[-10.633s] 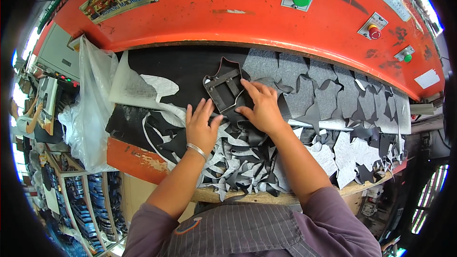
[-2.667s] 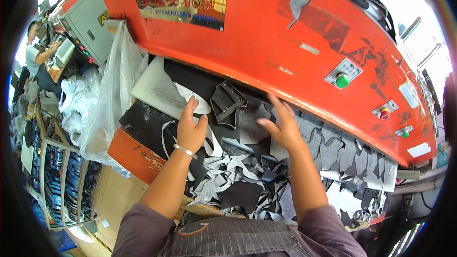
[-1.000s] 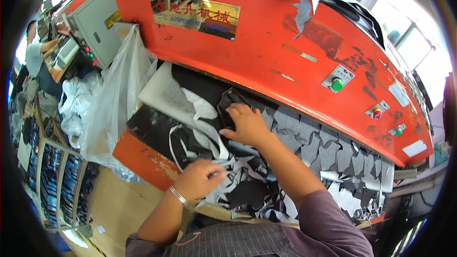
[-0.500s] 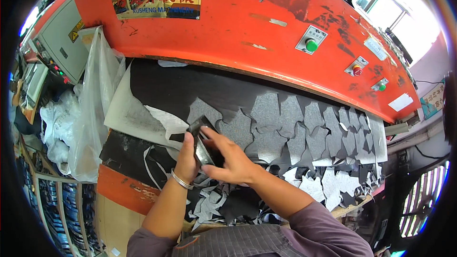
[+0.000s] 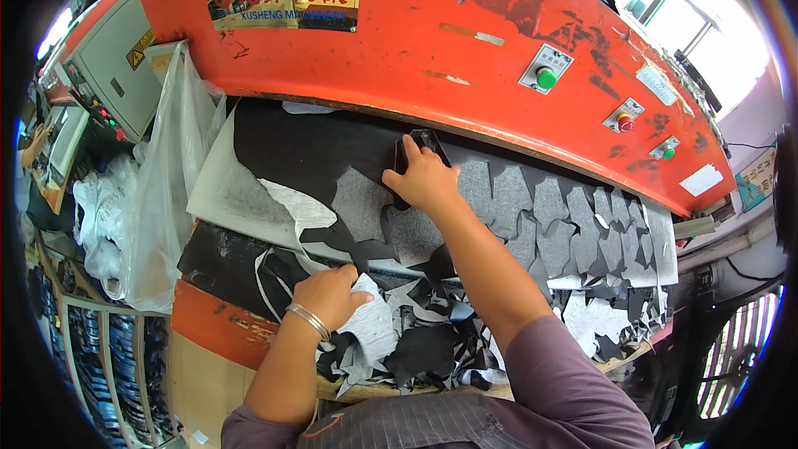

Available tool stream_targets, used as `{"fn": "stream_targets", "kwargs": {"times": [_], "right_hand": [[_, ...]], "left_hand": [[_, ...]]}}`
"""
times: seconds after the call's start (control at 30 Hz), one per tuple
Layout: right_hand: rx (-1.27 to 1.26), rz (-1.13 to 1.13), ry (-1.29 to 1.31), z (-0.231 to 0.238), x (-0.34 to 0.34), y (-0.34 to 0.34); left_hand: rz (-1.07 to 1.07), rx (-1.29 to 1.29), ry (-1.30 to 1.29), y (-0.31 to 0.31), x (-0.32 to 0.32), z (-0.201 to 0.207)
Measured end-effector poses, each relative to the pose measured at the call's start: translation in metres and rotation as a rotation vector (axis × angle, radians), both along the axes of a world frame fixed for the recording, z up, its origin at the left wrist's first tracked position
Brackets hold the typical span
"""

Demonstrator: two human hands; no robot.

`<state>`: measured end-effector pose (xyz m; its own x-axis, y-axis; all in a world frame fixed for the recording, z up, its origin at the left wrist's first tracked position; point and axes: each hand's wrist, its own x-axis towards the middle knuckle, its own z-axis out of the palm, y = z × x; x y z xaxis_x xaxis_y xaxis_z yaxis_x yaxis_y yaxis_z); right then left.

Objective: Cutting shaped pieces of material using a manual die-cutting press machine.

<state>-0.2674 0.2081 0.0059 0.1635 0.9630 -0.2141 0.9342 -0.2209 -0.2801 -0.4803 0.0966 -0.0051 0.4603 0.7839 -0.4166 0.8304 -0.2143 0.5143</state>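
Note:
My right hand [image 5: 426, 179] reaches far over the black sheet material [image 5: 312, 141], its fingers gripping a dark metal cutting die [image 5: 431, 141]. The die rests on or just above the sheet near the machine's edge; the hand partly hides it. Rows of shaped openings in the sheet show a grey surface [image 5: 490, 191] beneath. Close to the front edge, my left hand [image 5: 327, 295] pinches a pale grey cut piece [image 5: 371, 331], which hangs over the scrap pile.
An orange machine beam [image 5: 399, 41] with push buttons [image 5: 545, 77] spans the back. Black and grey offcuts [image 5: 424, 353] heap along the front. A clear plastic bag [image 5: 170, 199] hangs at the left, near a grey cabinet [image 5: 112, 62].
Both hands held the die together over the front of the sheet. My right hand has carried it away toward the back; my left has moved lower and holds a pale grey cut piece.

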Motion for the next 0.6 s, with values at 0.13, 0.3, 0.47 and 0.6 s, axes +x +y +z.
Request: {"fn": "stream_targets", "kwargs": {"times": [0.13,0.3,0.47,0.6], "right_hand": [[0.063,0.001,-0.052,-0.016,-0.002,-0.003],[0.540,-0.038,0.189,-0.048,0.052,-0.019],[0.455,-0.051,0.295,-0.077,0.083,-0.038],[0.557,0.007,0.185,-0.083,0.070,-0.038]], "left_hand": [[0.050,0.393,-0.165,0.016,0.014,0.022],[0.137,0.495,-0.312,0.074,0.050,-0.029],[0.281,0.622,-0.282,0.092,0.101,-0.068],[0.317,0.738,-0.271,0.100,0.109,-0.072]]}}
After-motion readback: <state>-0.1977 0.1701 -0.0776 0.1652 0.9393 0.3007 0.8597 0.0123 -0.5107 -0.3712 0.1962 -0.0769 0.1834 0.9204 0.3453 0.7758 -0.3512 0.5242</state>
